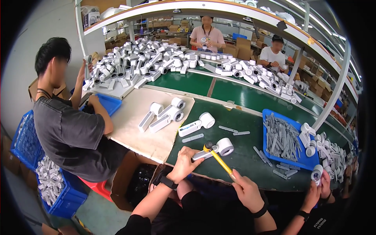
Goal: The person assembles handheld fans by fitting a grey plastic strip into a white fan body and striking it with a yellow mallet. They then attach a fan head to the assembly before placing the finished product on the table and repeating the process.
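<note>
My left hand (pixel 184 163) is closed around the handle of a white handheld fan (pixel 225 147), which lies on the green table with its round head to the right. In my right hand (pixel 247 192) is a small hammer (pixel 223 164) with a yellow handle. Its dark head rests on or just above the fan's handle; which, I cannot tell. Beyond them lies another white fan (pixel 204 120), the long recess in its handle showing. Grey strips (pixel 192 138) are scattered near it. Several more fans (pixel 168 117) lie on the beige sheet to the left.
A blue tray (pixel 267 150) of grey strips stands on the right, with piled fans (pixel 327 152) beyond. A co-worker's hands (pixel 316 192) hold a fan at the lower right. Another person (pixel 70 117) sits left. A large fan heap (pixel 137 62) covers the far left.
</note>
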Demonstrator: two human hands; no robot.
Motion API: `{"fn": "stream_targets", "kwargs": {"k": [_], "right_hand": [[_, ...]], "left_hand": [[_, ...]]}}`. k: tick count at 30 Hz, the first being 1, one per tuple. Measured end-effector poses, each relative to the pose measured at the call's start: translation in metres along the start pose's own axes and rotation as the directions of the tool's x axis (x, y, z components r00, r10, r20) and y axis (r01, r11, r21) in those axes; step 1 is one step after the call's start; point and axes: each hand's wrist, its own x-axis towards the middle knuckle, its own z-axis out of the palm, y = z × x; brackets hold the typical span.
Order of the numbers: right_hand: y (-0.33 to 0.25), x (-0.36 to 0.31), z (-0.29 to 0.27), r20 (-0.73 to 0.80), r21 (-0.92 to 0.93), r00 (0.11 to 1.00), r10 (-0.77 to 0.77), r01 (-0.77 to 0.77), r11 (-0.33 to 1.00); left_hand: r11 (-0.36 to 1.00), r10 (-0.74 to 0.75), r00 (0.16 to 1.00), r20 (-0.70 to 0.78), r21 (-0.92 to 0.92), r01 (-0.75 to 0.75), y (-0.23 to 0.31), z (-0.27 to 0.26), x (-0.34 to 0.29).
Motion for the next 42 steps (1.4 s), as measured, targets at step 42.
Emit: {"fn": "stream_targets", "kwargs": {"k": [42], "right_hand": [[0.007, -0.007, 0.016, -0.015, 0.011, 1.0, -0.01, 0.01, 1.0]], "left_hand": [[0.974, -0.138, 0.981, -0.139, 0.158, 0.159, -0.001, 0.004, -0.021]]}}
